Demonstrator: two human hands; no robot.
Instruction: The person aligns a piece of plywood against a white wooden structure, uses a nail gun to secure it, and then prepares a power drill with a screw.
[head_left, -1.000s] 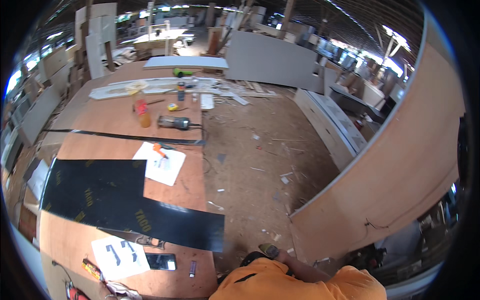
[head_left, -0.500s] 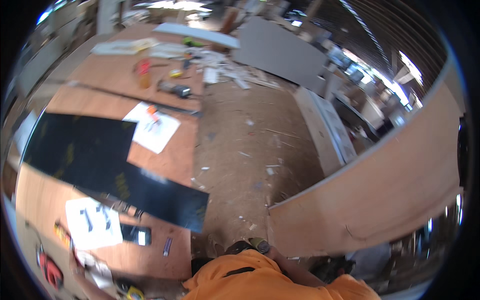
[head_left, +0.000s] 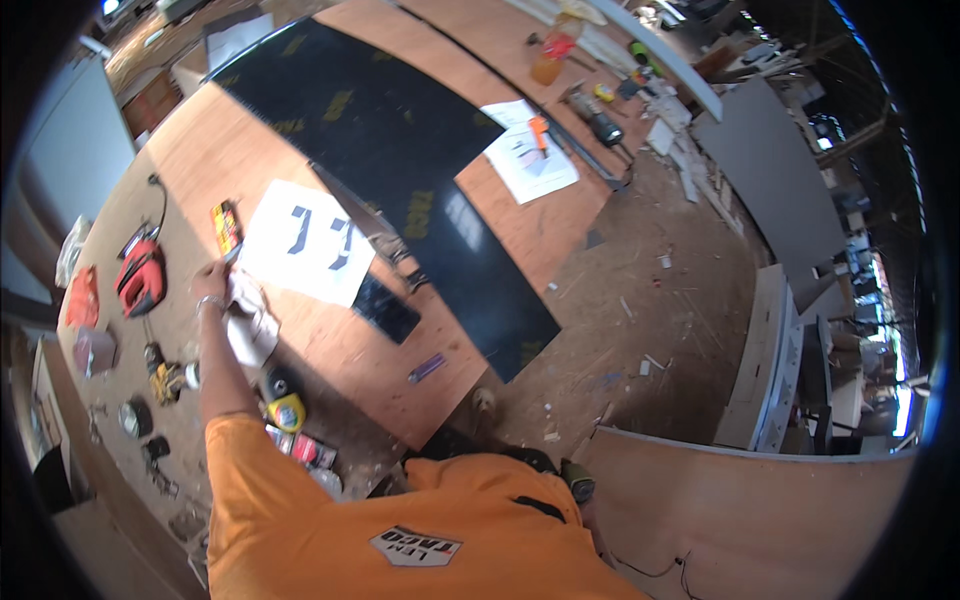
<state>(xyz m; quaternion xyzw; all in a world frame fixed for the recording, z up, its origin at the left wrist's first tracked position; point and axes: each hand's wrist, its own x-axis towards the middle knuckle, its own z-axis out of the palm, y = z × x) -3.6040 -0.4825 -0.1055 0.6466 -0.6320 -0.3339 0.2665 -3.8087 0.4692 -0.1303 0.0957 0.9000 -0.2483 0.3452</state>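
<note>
My left hand (head_left: 210, 281), a bracelet on its wrist, reaches over the left side of the workbench. Its fingers are closed at the tip of a small greyish thing that I cannot make out. A crumpled white cloth (head_left: 253, 318) lies right beside it, and a yellow-and-red packet (head_left: 226, 227) just beyond. To its right is a white paper sheet (head_left: 305, 243) with dark printed shapes, partly over a dark phone (head_left: 388, 311). Of my right arm, only the forearm and a green-faced watch (head_left: 577, 482) show at my hip; that hand's fingers are hidden.
A black panel (head_left: 400, 130) crosses the plywood bench top. Left lie a red power tool (head_left: 140, 278), a cordless drill (head_left: 165, 376) and a yellow tape measure (head_left: 287, 412). A bottle of orange liquid (head_left: 550, 65) stands far off. A large wooden board (head_left: 740, 500) leans at right.
The view has swung left and down, so the bench and my left arm now show more fully. My left hand stays near the cloth and packet; the right wrist remains by my hip.
</note>
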